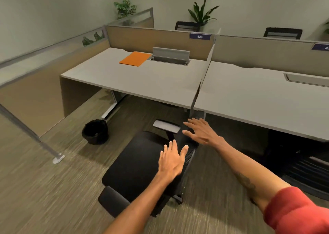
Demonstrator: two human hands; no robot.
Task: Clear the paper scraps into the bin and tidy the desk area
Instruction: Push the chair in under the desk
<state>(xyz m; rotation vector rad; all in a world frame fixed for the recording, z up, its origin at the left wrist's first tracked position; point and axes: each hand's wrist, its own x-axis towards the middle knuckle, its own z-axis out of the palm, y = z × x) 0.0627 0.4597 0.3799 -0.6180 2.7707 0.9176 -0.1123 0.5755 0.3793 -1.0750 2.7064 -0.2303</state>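
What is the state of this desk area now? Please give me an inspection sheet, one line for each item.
Surface: the grey desk carries only an orange folder beside an open cable hatch.
Job's things: the black bin stands on the carpet under the desk's left end; no paper scraps seen.
Clutter: a black office chair stands in front of the desk, turned sideways.
Grippers: left hand and right hand are open, empty, reaching over the chair.
Cables: nothing seen.
Surroundings: divider panel with label 435, a neighbouring desk on the right, plants behind.
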